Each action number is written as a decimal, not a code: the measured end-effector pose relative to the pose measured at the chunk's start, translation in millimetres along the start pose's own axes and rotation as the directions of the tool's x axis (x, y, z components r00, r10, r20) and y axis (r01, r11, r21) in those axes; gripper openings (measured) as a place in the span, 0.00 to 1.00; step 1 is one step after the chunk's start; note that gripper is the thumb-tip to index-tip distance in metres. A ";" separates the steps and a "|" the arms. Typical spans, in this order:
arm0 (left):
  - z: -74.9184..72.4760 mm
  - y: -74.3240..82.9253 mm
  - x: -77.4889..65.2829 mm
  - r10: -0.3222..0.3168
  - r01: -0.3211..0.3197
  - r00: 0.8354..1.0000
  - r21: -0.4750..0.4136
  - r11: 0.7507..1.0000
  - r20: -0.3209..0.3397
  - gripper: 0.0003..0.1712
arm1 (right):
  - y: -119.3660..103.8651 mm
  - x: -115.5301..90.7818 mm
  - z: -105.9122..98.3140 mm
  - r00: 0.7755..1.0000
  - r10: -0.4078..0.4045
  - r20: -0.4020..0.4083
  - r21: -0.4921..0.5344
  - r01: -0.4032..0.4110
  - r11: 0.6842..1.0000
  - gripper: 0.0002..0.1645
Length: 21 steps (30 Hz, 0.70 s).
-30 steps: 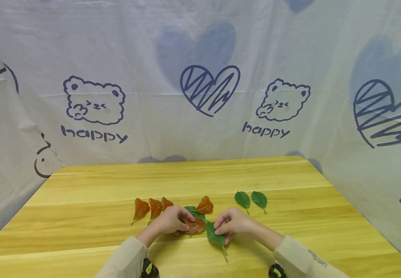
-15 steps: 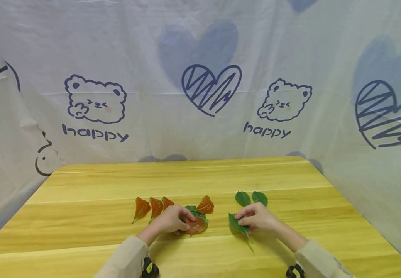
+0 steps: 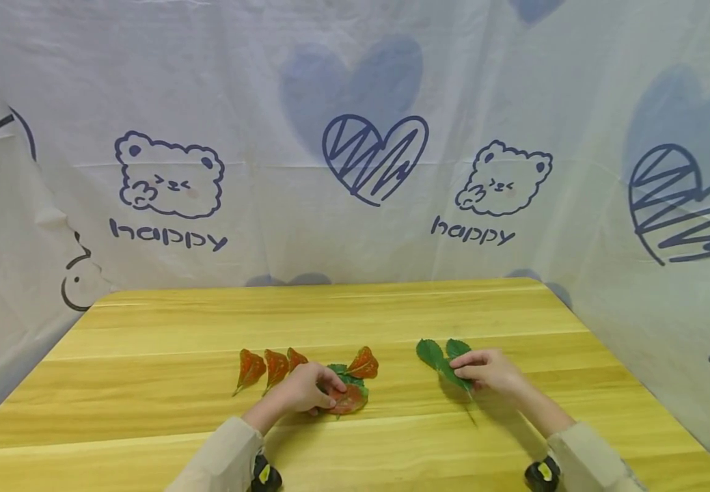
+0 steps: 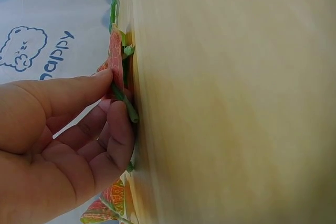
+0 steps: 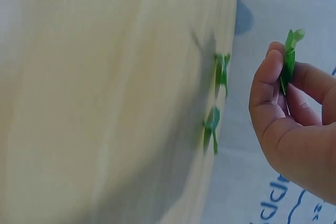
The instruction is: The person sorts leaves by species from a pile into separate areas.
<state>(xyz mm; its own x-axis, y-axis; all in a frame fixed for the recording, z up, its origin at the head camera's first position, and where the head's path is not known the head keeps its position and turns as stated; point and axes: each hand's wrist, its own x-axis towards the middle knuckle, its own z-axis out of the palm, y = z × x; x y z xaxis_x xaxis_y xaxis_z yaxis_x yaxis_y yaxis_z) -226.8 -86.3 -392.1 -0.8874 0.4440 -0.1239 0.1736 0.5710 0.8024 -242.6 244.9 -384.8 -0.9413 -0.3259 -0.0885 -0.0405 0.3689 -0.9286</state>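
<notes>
My left hand (image 3: 305, 391) pinches a red leaf (image 3: 352, 400) between thumb and fingers, low over the table; the left wrist view shows this leaf (image 4: 116, 56) edge-on. Partly under it lie green leaves (image 3: 337, 370), and another red leaf (image 3: 364, 362) rests at their upper right. With thumb and fingertips, my right hand (image 3: 497, 374) grips a green leaf (image 3: 449, 374), its stem pointing down. This leaf (image 5: 287, 69) is raised off the table in the right wrist view. Just behind it lie two green leaves, one left (image 3: 429, 351) and one right (image 3: 458, 347).
Left of my left hand, three red leaves (image 3: 251, 369) lie in a row, the rightmost partly hidden by the hand. The wooden table (image 3: 207, 437) ends at a hanging white cloth (image 3: 281, 225) with printed hearts and bears.
My right hand has carried the green leaf rightward, away from the left hand and over to the two green leaves. My left hand has stayed in place with the red leaf.
</notes>
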 end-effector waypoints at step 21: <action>0.0 0.3 -0.2 0.010 -0.010 1.000 0.001 1.000 -0.003 0.09 | 21.0 14.9 -39.9 0.962 0.102 -0.254 0.079 -0.084 0.993 0.21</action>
<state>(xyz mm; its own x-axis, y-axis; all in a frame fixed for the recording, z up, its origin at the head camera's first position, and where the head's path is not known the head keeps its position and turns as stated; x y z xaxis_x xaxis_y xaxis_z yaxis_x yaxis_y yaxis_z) -226.6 -86.2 -391.9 -0.8867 0.4480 -0.1141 0.1832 0.5672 0.8030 -270.8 282.5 -391.2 -0.9946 -0.0551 -0.0881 0.0656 0.3246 -0.9436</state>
